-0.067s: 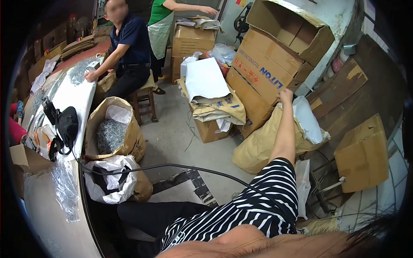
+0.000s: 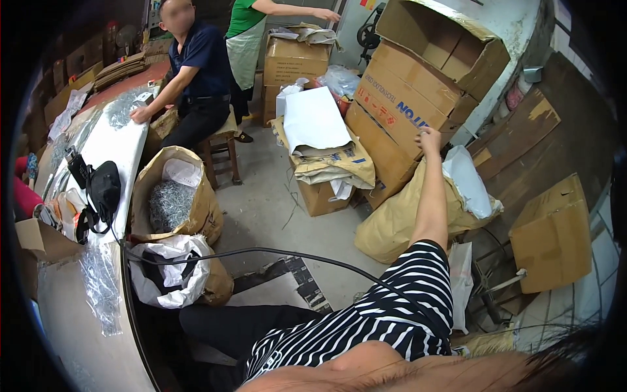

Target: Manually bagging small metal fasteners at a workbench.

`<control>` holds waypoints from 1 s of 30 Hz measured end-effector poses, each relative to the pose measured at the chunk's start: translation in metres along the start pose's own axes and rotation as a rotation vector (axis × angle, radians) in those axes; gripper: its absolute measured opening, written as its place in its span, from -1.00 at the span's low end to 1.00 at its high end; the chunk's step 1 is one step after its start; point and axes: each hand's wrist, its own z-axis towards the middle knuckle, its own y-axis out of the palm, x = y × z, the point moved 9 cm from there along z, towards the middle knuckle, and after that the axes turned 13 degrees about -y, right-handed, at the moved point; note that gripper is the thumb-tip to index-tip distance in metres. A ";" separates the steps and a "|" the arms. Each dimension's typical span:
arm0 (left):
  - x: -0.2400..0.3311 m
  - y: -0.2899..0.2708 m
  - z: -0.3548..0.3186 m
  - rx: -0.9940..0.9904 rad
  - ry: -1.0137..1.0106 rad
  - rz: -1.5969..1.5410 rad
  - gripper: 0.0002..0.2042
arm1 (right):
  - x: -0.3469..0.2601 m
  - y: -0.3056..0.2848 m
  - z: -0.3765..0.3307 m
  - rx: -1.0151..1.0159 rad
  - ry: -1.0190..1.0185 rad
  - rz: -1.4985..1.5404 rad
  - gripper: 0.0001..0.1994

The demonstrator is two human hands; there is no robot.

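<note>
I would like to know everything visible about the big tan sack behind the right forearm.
The tan sack is bulky and creased, made of what looks like paper or woven plastic. It slumps on the grey floor beside the cardboard boxes. Pale bluish plastic, perhaps a liner, shows at its upper right. The right forearm hides part; whether they touch, I cannot tell.

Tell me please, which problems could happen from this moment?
The black cable runs from the table across to the striped shirt, so it could snag if the person moves. The right hand is close to the stacked cartons; a bump might shift the open upper carton. The paper sack of shiny pieces stands open, and a knock could spill them.
</note>
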 end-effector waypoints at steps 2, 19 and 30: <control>-0.020 0.024 0.008 0.156 0.351 -0.495 -0.75 | 0.003 0.040 -0.020 -0.136 -0.044 0.050 -0.79; 0.016 0.002 0.001 0.009 0.046 -0.058 -0.74 | 0.166 0.206 -0.727 -1.805 -0.227 -0.431 -0.78; 0.028 0.023 0.007 -0.051 0.057 -0.122 -0.77 | 0.179 0.311 -0.798 -1.199 0.795 0.409 -0.67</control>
